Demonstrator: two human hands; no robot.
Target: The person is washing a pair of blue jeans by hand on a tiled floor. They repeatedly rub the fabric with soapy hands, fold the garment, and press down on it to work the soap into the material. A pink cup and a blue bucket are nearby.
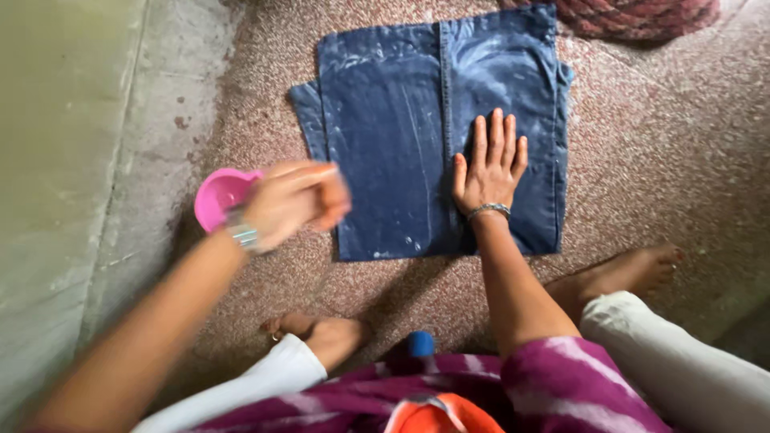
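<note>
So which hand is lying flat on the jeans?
The right hand, fingers spread flat on the folded blue jeans; the left hand is blurred near the pink bowl.

No packages, labels, signs or screens visible.

Both forearms are bare, with no sleeves reaching them. The right hand (491, 164) wears a thin silver bangle (489, 211) at the wrist. The left hand (293, 202), blurred, has a wider silvery and pale blue band (243, 235) at its wrist. Nearer the camera than the bangle is a purple top (553, 389) with white streaks. White trouser legs (682, 361) end at bare feet; a small ring sits on a left toe (275, 337).
</note>
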